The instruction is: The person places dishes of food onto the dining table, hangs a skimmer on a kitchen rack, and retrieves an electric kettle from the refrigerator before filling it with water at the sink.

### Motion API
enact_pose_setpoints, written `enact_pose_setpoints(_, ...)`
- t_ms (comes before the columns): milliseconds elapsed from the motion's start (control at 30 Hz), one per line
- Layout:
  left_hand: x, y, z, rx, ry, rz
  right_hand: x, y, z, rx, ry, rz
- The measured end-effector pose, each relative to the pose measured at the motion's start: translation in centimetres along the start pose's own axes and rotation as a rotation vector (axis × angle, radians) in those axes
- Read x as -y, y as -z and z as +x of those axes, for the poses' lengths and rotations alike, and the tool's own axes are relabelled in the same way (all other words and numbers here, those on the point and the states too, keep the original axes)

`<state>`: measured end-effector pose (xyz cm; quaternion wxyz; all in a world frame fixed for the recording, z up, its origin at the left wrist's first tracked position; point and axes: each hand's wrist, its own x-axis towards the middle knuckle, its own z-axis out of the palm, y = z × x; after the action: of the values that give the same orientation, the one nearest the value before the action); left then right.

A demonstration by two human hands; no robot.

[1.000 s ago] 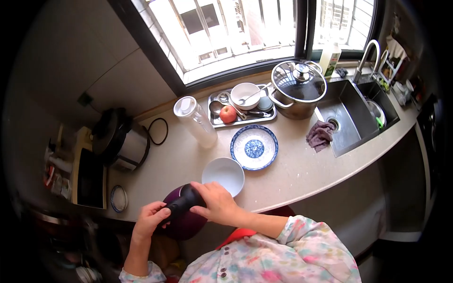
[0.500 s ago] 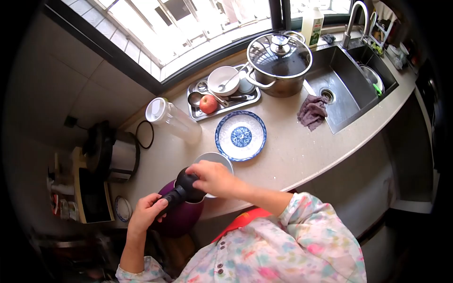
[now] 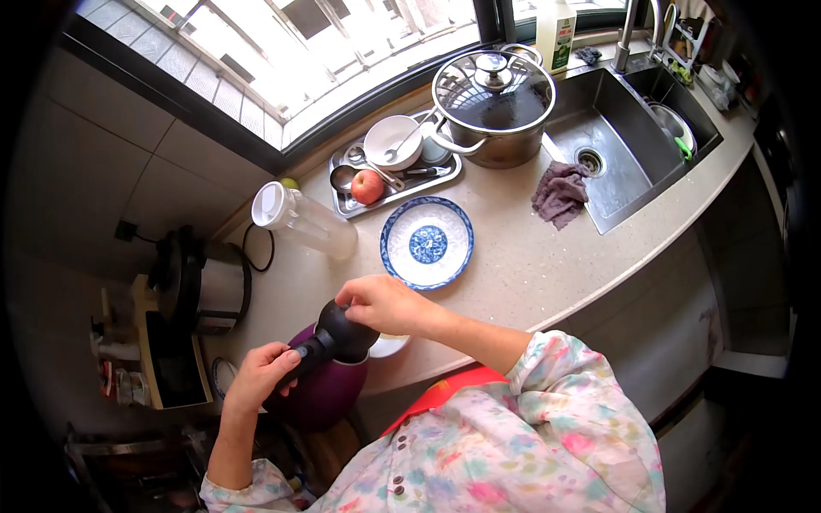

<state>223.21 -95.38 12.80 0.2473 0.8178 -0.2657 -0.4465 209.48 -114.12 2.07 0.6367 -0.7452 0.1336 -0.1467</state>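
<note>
Low in the middle, my left hand (image 3: 265, 376) is wrapped round the black handle of a purple kettle (image 3: 321, 398), the thumb on top. My right hand (image 3: 385, 305) reaches across from the right, with its fingertips pressed on the kettle's rounded black lid (image 3: 344, 332). The lid looks raised from the purple rim, though my hand hides part of it. Under my right wrist shows part of a white bowl (image 3: 392, 346); its contents are hidden. Just beyond my right hand lies a blue-and-white plate (image 3: 428, 244).
Behind stand a clear pitcher (image 3: 304, 222) and a metal tray (image 3: 389, 203) with a red apple (image 3: 367, 186). A large lidded pot (image 3: 496, 111) is beside the sink (image 3: 611, 201), a purple cloth (image 3: 561, 195) at its edge. An electric cooker (image 3: 205, 282) sits left.
The view has shifted slightly, so the counter things appear a little further left and up. Less of the white bowl shows beneath my right hand. Both hands keep their hold on the kettle.
</note>
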Motion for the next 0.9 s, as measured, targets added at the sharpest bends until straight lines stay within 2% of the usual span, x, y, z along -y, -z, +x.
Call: enact_pose_setpoints(900,-3.4,-0.6,1.3,0.026,0.098,0.112,-2.5,0.5,0.4,0.006,-0.101,0.138)
